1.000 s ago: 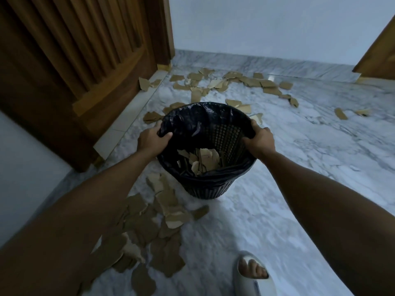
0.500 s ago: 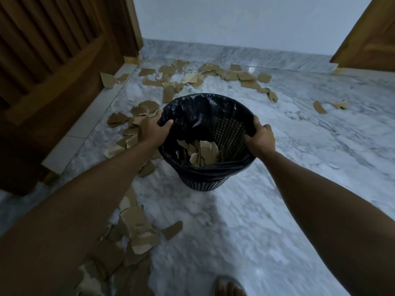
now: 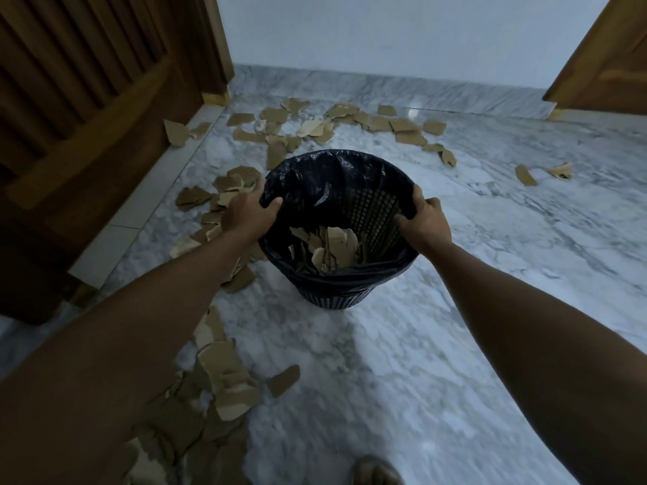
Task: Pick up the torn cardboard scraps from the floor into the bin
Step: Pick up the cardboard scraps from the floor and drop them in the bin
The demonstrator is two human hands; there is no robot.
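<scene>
Both bare arms reach fwd, nearly straight. Left hand (image 3: 249,211) and right hand (image 3: 424,220) each curl fingers over opposite sides of black mesh bin's (image 3: 336,288) rim, thumbs inside.

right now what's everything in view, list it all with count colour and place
bin: one, black mesh, black liner, centre of floor
scraps in bin: several, tan, at the bottom
scraps on floor: many, tan, by far wall, left of bin, near left
floor: grey-white marble
doors: two, brown wood, left and far right
wall: pale, far side
foot: one, bottom edge
left hand: grips bin's left rim
right hand: grips bin's right rim
</scene>
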